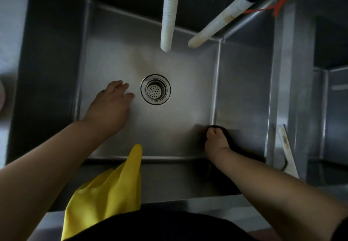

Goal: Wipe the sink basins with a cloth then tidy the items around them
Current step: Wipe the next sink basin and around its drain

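Observation:
I look straight down into a deep steel sink basin (180, 58) with a round strainer drain (155, 89) in its floor. My left hand (111, 105) lies flat on the basin floor just left of the drain, fingers spread, holding nothing. My right hand (216, 140) is in the near right corner of the basin, fist closed on a dark cloth (228, 137) pressed against the floor and right wall. A yellow rubber glove (113, 190) hangs over the near rim, one finger pointing into the basin.
Two white hoses hang over the basin from the back: a ribbed hose (168, 13) and a smooth, stained hose (218, 22) from the upper right. A steel divider (288, 82) separates a second basin (337, 112) on the right. A white stained strip (288, 150) rests by the divider.

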A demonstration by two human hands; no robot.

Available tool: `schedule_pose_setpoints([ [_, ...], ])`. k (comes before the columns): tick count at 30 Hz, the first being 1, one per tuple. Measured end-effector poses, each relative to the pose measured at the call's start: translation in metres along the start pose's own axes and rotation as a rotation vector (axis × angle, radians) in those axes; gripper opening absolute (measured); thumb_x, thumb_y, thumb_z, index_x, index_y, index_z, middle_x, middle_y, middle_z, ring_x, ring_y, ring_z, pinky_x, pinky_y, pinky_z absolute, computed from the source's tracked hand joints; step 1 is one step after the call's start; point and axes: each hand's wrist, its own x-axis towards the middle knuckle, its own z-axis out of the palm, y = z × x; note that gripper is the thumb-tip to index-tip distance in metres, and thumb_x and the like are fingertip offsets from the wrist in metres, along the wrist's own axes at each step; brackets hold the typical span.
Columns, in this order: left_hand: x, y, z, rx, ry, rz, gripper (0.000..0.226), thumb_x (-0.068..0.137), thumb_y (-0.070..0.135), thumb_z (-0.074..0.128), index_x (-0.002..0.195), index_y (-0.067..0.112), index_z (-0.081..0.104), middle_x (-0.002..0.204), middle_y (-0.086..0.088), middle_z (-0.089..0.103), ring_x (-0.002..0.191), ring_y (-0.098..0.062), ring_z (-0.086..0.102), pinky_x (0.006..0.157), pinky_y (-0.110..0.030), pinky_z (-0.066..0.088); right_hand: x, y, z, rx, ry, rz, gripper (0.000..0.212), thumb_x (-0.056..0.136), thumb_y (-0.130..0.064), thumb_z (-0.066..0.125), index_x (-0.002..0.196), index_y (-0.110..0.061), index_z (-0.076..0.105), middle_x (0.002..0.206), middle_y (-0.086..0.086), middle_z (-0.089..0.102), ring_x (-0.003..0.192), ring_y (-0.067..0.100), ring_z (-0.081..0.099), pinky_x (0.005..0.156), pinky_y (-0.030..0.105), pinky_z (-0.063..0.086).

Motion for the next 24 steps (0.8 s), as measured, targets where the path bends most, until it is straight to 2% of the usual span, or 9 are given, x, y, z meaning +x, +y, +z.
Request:
schedule_pose_setpoints([
  [4, 0.013, 0.01, -0.004, 0.003, 0.009, -0.021, 0.046, 0.06, -0.01, 0.076, 0.105, -0.009, 0.066, 0.121, -0.034, 0.056, 0.119, -0.052, 0.047, 0.081, -0.062, 0.046, -0.003, 0.016, -0.001, 0.0, -0.017, -0.028, 0.045, 0.1, -0.026, 0.033, 0.141, -0.009, 0.04, 0.152, 0.021, 0.021, 0.138, 0.042, 0.013, 0.111, 0.053, 0.015],
  [8, 0.029, 0.02, -0.009, 0.019, 0.004, -0.061, 0.045, 0.08, 0.0, 0.061, 0.124, -0.002, 0.057, 0.141, -0.026, 0.042, 0.136, -0.041, 0.028, 0.1, -0.055, 0.036, 0.009, 0.052, -0.003, 0.048, 0.015, 0.003, 0.044, 0.1, -0.021, 0.035, 0.141, -0.008, 0.039, 0.155, 0.02, 0.012, 0.14, 0.038, 0.011, 0.114, 0.049, 0.014],
  [12, 0.035, 0.018, -0.007, 0.026, 0.0, -0.07, 0.042, 0.069, -0.004, 0.07, 0.111, -0.007, 0.065, 0.128, -0.031, 0.052, 0.126, -0.049, 0.041, 0.087, -0.06, 0.044, 0.031, 0.099, -0.018, 0.095, 0.103, 0.1, 0.044, 0.099, -0.02, 0.033, 0.14, -0.008, 0.041, 0.155, 0.017, 0.014, 0.141, 0.035, 0.014, 0.115, 0.045, 0.015],
  [16, 0.037, 0.015, -0.003, 0.021, -0.005, -0.127, 0.043, 0.067, -0.004, 0.072, 0.109, -0.006, 0.065, 0.127, -0.03, 0.054, 0.124, -0.048, 0.042, 0.083, -0.059, 0.045, 0.06, 0.159, -0.042, 0.074, 0.181, 0.208, 0.043, 0.098, -0.017, 0.031, 0.138, -0.007, 0.043, 0.153, 0.015, 0.021, 0.137, 0.034, 0.022, 0.112, 0.039, 0.021],
  [19, 0.033, 0.011, 0.0, 0.035, 0.008, -0.136, 0.038, 0.067, -0.004, 0.07, 0.105, -0.007, 0.066, 0.123, -0.032, 0.056, 0.12, -0.051, 0.046, 0.078, -0.061, 0.047, 0.08, 0.207, -0.06, 0.06, 0.2, 0.32, 0.047, 0.099, -0.018, 0.029, 0.143, -0.004, 0.035, 0.155, 0.014, 0.018, 0.14, 0.035, 0.017, 0.114, 0.038, 0.017],
  [22, 0.028, 0.01, 0.0, 0.041, 0.024, -0.164, 0.034, 0.076, 0.001, 0.063, 0.11, -0.005, 0.065, 0.128, -0.03, 0.054, 0.125, -0.048, 0.042, 0.084, -0.06, 0.045, 0.087, 0.244, -0.076, 0.103, 0.196, 0.44, 0.053, 0.099, -0.019, 0.027, 0.148, -0.001, 0.019, 0.157, 0.014, 0.007, 0.144, 0.035, 0.001, 0.117, 0.042, 0.006],
  [24, 0.026, 0.012, -0.001, 0.042, -0.002, -0.187, 0.04, 0.078, 0.005, 0.065, 0.117, -0.003, 0.062, 0.135, -0.027, 0.048, 0.132, -0.044, 0.034, 0.091, -0.058, 0.041, 0.084, 0.246, -0.076, 0.104, 0.187, 0.453, 0.053, 0.099, -0.02, 0.027, 0.148, 0.0, 0.018, 0.157, 0.014, 0.007, 0.144, 0.036, 0.0, 0.118, 0.043, 0.004],
])
